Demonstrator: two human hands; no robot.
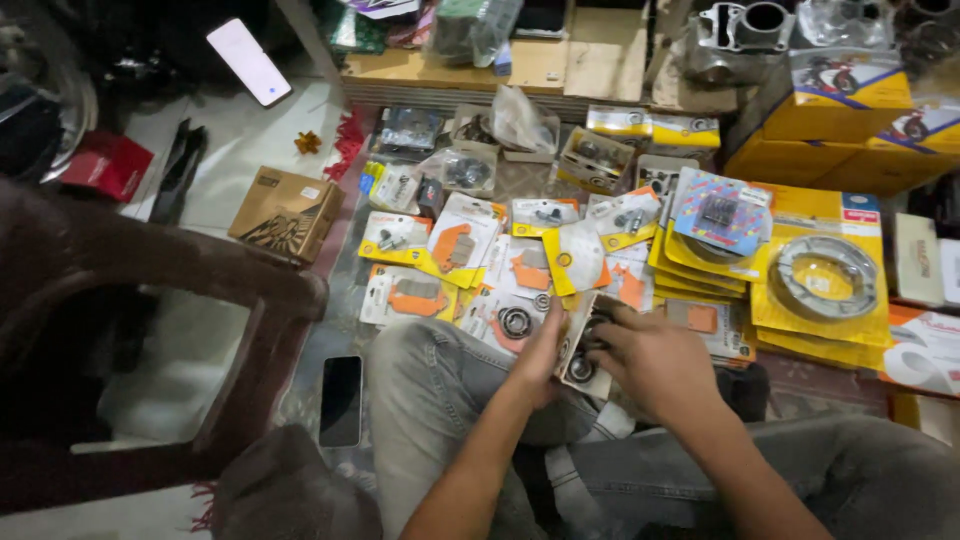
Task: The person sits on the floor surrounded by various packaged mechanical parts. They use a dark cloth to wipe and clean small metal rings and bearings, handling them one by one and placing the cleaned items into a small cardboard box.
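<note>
Far left: dark plastic chair, armrest nearest, floor pale beneath it. A lit phone lies far left on the floor; a red packet sits near the chair's far side. Brown cardboard box just right of the chair. A second, dark phone lies on the floor beside the person's left knee.

Centre: spread of blister-carded spare parts on the floor. Orange brake pad packs to the left, a carded bearing pack just left of the hands, clear bags of small parts farther off.

Left hand: rests on the near edge of a bearing card pack sitting on the lap over grey jeans; fingers together, pressed flat against the card's left side. Right hand: on the same pack from the right, fingers curled over its far end, clamped on it. Pack is between both hands, at the near edge of the spread, touching both.

Right: stack of yellow cards with a blue-backed pack on top, then a brake shoe set on yellow cards. Far right: yellow boxes; grey engine cylinder on the far shelf above them.
</note>
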